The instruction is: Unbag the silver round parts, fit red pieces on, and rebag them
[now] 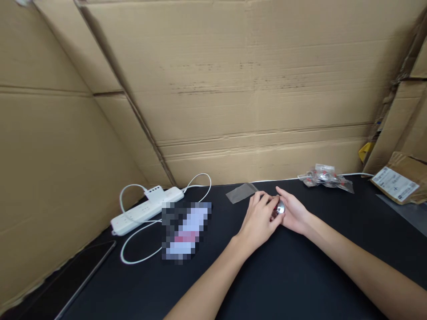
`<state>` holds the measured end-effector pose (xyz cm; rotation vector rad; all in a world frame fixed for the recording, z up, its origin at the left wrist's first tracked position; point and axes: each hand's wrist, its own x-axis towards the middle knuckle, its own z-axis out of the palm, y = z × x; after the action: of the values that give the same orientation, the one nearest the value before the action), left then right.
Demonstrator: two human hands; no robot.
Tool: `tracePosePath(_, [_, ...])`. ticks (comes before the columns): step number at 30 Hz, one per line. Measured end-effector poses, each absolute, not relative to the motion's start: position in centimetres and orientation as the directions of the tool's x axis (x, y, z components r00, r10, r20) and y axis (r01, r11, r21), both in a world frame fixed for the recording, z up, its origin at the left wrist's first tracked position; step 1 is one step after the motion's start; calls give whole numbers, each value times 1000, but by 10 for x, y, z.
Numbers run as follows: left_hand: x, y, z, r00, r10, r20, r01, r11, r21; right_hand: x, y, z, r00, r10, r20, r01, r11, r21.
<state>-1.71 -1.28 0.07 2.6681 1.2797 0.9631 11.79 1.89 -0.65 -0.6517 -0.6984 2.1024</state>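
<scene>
The left hand grips a shiny round metal piece, the right hand holds it also; adjusting seems to need steady grip next

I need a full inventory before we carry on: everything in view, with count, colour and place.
Walls: three sides, brown cardboard, left, back and right
Table: one, black, below
Slab: one, dark, front left
Power strip: one, white, left
Adapter: one, white, at the strip
Cables: several, white, left and back right
Pixelated patch: contents hidden, left of hands
Bag: one, clear, behind left hand
Packets: uncountable, clear with red and silver, back right
Yellow item: one, right corner
Parcel: one, brown, white label, right
Film: one, clear, by parcel
Shiny piece: one, silver and red, between hands
Left hand: one, bare, fingers on piece
Right hand: one, bare, against piece
</scene>
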Motion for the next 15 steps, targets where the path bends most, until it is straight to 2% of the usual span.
tracePosePath(4, [-16, -13, 3, 451, 719, 530, 700, -653, 290, 118, 20, -9, -516, 831, -208, -529, -501, -685])
tracePosePath(6, [-16, -12, 4, 403, 730, 553, 692, -638, 338, 119, 21, -8, -524, 827, -202, -524, -500, -689])
tracePosePath(11, [-21, -4, 5, 208, 807, 553, 565, -561, 606, 124, 24, -8, -553, 820, -146, -499, -466, -730])
tracePosePath(15, [-27, 8, 2, 132, 906, 402, 217, -422, 880, 132, 31, -14, -502, 861, -82, -433, -332, -838])
